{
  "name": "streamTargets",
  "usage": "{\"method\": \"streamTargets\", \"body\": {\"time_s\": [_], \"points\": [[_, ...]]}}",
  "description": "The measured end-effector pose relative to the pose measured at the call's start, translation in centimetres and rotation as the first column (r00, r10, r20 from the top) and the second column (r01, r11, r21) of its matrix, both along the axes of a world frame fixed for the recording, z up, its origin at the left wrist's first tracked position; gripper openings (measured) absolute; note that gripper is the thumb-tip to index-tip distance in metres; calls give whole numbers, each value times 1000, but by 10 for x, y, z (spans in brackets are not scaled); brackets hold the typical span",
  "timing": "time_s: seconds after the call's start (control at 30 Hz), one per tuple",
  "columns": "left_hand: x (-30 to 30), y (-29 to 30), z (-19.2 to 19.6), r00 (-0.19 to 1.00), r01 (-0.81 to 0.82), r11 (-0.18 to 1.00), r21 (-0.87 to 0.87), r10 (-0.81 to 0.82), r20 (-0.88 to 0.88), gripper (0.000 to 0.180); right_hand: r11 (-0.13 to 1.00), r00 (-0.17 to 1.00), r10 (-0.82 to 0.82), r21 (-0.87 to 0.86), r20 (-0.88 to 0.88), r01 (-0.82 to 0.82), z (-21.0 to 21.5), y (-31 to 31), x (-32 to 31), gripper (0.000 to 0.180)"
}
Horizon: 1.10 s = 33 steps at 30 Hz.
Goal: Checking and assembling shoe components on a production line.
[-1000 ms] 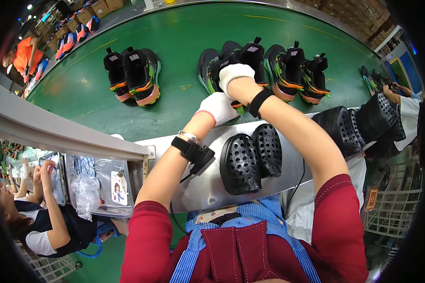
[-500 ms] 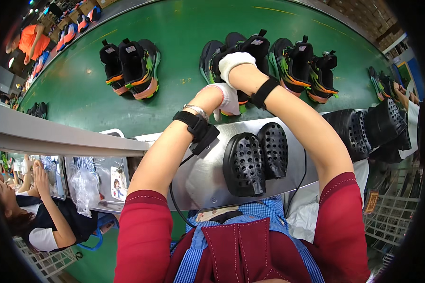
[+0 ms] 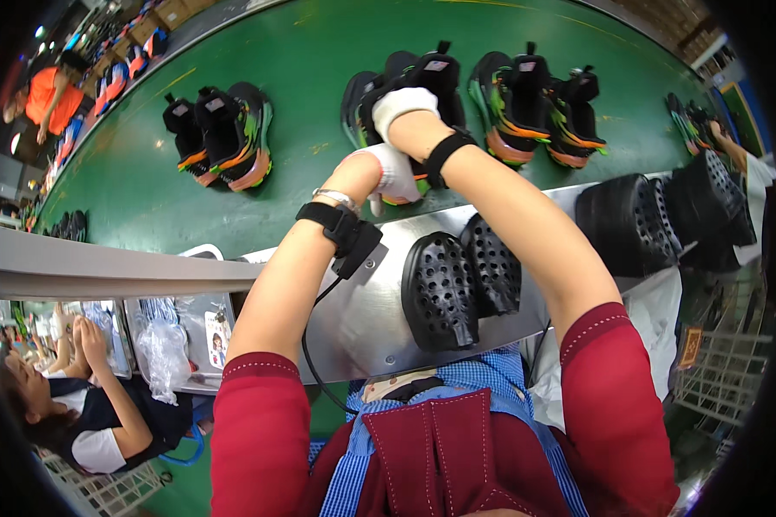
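Observation:
Both my hands, in white gloves, are at the middle pair of black sneakers with green and orange trim on a green work surface. My left hand is closed round the front of the nearer sneaker, its thumb pointing down. Crossing above it, my right hand rests against the upper part of the shoes; its fingers are hidden behind the glove and wrist. Similar pairs stand on either side, one sneaker pair to the left and another sneaker pair to the right.
Two black perforated foot-shaped forms lie on the metal ledge before me. More black forms stand at the right, near a wire basket. A grey rail crosses at left. A co-worker sits beyond it.
The whole view has shifted slightly, so the shoes and my hands appear a little further left. My hands stay at the same middle pair.

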<state>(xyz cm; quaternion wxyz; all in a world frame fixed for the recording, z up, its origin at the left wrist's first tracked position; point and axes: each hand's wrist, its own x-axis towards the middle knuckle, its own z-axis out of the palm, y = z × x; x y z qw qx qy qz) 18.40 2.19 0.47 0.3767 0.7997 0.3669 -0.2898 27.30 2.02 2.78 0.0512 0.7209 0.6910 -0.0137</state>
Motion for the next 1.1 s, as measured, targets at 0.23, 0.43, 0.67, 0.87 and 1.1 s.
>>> {"method": "streamTargets", "body": {"time_s": [0.23, 0.43, 0.67, 0.87, 1.1], "points": [[-10, -10, -1, 984, 27, 997, 70, -39, 174, 64, 988, 950, 85, -99, -302, -120, 54, -84, 18, 34], [-11, -12, 25, 994, -86, 991, 104, 79, 75, 67, 997, 982, -74, -39, -171, 69, 149, -237, 81, 33], [-1, 1, 24, 992, -65, 994, 92, 75, -104, 79, 841, 864, -504, 239, 19, 485, 140, -387, 222, 31], [-5, -1, 34, 990, 13, 990, 139, 7, -144, 62, 855, 880, -459, 208, -124, 475, 48, -431, 288, 43], [2, -1, 78, 905, 292, 839, 459, -397, 151, 35, 869, 904, -385, 258, -183, 422, 25, -439, 315, 39]]}}
